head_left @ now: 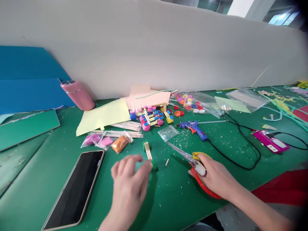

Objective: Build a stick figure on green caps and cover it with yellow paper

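My left hand [130, 186] is over the front of the table, thumb and forefinger curved with a gap between them. Just beyond its thumb is a small piece made of pale wooden sticks [148, 150] with a green bottle cap [145, 146] at the far end and another green part at the near end. Whether the thumb touches that near end I cannot tell. In my right hand [216, 176] is a pair of scissors [202, 184] with red and yellow handles, its blades pointing away to the left. A short cut stick [166, 162] lies between the hands.
A phone [77, 189] lies at left, with clay packets [120, 143] beyond it. Behind are stick-and-cap pieces [151, 117], loose caps [177, 113] and a pink tumbler [78, 95]. A blue glue gun [194, 128] trails its cord to a purple power strip [270, 141] at right.
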The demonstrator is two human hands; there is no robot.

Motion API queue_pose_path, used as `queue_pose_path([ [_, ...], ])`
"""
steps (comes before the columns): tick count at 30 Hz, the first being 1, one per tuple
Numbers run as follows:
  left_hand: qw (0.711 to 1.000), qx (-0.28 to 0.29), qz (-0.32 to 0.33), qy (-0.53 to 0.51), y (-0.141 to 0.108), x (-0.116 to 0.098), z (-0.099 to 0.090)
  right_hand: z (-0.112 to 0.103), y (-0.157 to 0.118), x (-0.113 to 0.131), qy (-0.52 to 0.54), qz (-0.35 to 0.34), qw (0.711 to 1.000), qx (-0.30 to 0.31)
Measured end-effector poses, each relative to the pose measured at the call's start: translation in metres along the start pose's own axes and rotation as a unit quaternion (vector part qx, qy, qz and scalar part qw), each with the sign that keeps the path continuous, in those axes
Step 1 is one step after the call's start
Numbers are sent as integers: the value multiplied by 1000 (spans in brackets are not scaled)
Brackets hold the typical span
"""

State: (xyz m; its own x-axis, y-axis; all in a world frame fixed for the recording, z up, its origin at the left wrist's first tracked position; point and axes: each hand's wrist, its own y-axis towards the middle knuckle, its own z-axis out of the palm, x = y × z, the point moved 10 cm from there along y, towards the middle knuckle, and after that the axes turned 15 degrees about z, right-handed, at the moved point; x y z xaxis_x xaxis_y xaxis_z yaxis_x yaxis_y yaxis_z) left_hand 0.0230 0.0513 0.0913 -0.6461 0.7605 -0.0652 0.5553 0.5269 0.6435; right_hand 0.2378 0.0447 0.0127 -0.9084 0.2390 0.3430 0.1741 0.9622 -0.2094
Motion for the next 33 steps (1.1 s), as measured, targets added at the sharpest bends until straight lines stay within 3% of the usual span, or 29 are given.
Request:
queue_pose_path([
  [2, 997, 2, -15, 74, 1, 22, -2, -2, 10, -11, -61, -4, 998, -32],
  [5, 997, -43, -47, 37, -4, 49, 5, -7, 17, -20, -104, -25, 993, -41],
  [9, 991, -93, -91, 18, -19, 59, 15, -29, 12, -12, -118, -42, 990, -71],
  [13, 982, -147, -110, -53, -21, 43, 7, -38, -11, 51, 19, -133, 986, -97],
  [16, 963, -189, -133, -142, -22, 34, -3, -15, -29, 120, 119, -243, 962, -41],
  [18, 931, -180, -144, -284, -22, 31, 5, 5, -39, 164, 128, -355, 926, 2],
  [19, 916, -167, -146, -334, -22, 30, 9, 7, -38, 177, 139, -385, 913, -7],
  [20, 913, -158, -144, -348, -23, 30, 11, -1, -27, 179, 172, -364, 914, -53],
  [23, 950, -187, -126, -213, -28, 39, -3, -20, 9, 160, 221, -270, 924, -153],
  [26, 966, -223, -97, -84, -30, 46, -12, -41, 18, 124, 250, -220, 916, -222],
  [29, 975, -211, -74, -13, -28, 51, -8, -44, 6, 82, 239, -195, 924, -227],
  [33, 978, -181, -70, 70, -28, 53, -4, -23, -9, 3, 128, -90, 970, -184],
])
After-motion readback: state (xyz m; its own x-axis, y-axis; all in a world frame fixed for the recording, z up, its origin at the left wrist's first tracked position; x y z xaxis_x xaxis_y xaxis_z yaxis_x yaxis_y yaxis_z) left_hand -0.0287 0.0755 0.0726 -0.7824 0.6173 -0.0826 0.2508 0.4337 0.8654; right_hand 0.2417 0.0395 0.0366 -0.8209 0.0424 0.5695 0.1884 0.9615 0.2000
